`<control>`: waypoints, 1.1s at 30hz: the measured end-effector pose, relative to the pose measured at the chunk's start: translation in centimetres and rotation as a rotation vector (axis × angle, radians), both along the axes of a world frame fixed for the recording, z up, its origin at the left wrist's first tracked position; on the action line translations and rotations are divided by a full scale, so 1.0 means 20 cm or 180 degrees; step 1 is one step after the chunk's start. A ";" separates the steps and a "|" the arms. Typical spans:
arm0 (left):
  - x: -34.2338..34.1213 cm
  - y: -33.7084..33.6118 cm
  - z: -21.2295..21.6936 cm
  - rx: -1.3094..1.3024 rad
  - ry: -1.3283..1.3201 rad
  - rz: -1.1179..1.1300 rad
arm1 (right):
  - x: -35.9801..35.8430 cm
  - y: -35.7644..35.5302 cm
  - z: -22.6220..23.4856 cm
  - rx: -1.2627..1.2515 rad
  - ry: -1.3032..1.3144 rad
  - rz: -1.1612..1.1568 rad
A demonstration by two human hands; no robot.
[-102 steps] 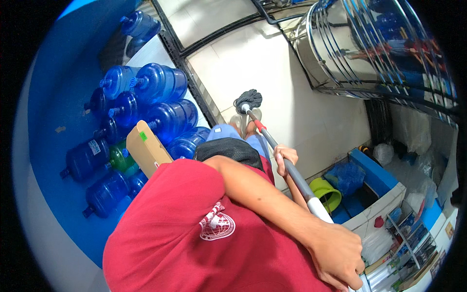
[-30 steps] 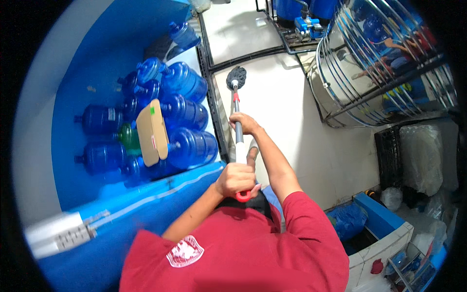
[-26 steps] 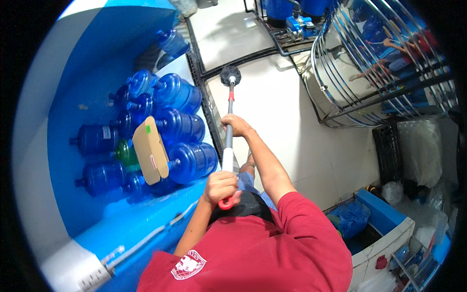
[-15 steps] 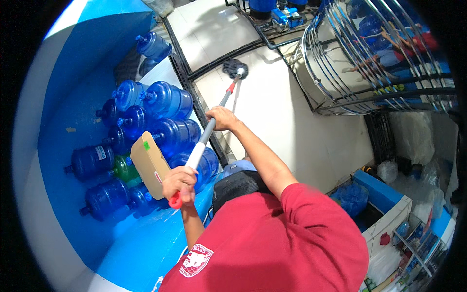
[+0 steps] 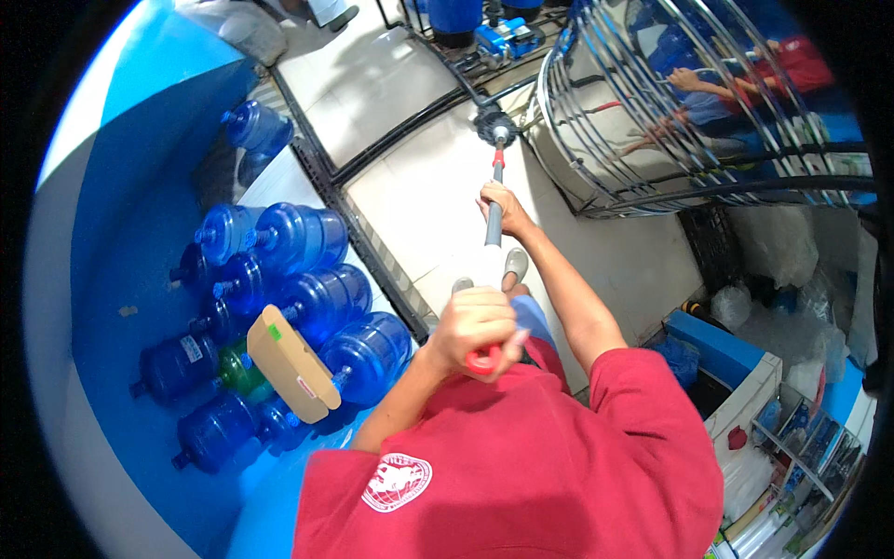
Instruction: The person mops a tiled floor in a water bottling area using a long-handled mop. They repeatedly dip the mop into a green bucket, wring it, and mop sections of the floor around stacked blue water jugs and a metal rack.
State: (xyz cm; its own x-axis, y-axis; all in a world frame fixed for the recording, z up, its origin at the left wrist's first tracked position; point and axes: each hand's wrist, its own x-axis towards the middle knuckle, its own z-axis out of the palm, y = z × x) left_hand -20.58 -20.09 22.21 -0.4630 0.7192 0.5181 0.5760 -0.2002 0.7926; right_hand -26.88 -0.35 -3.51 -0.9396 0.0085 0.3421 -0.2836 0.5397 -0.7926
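— What do we see first, going from the biggest thing down?

— We see the blue wall (image 5: 140,186) on our left and the pale tiled floor (image 5: 419,205) running up the middle, crossed by dark drain grates (image 5: 372,270). On our right stands a big steel tank (image 5: 670,112) that mirrors us in red.

— And against the wall?

— A heap of blue water jugs (image 5: 307,279) lying on their sides, with a flat cardboard box (image 5: 289,363) propped on top of them.

— Where is the mop?

— We hold the mop (image 5: 494,205) out ahead of us, its grey shaft sloping down and away. Its dark head (image 5: 494,126) rests on the floor at the foot of the tank, close to a grate.

— How do our arms sit?

— Both come out of red sleeves. Our left arm is bent, with the left hand (image 5: 475,326) clenched around the red top end of the shaft, close to our chest. Our right arm is stretched nearly straight, and the right hand (image 5: 503,205) is wrapped around the shaft about halfway down.

— Anything smaller?

— Our grey shoe (image 5: 514,268) shows just beside the shaft, between the two hands.
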 end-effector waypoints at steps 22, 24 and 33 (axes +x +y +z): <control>0.52 1.40 0.57 0.0544 -0.0701 -0.3685 | 1.17 0.60 0.67 -0.1090 -0.0969 -0.1116; 0.55 1.41 0.60 0.0704 -0.0848 -0.3857 | 1.23 0.58 0.68 -0.1187 -0.1180 -0.1246; 0.53 1.24 0.52 0.0672 -0.0443 -0.3940 | 1.09 0.49 0.46 -0.1280 -0.0067 -0.0768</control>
State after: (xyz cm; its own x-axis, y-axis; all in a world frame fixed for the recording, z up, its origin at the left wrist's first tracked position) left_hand -10.03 4.78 32.69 0.3997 0.6184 0.6766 -0.1726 -0.6741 0.7181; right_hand -4.99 9.37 5.73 -0.9012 0.3555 0.2478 -0.1695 0.2371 -0.9566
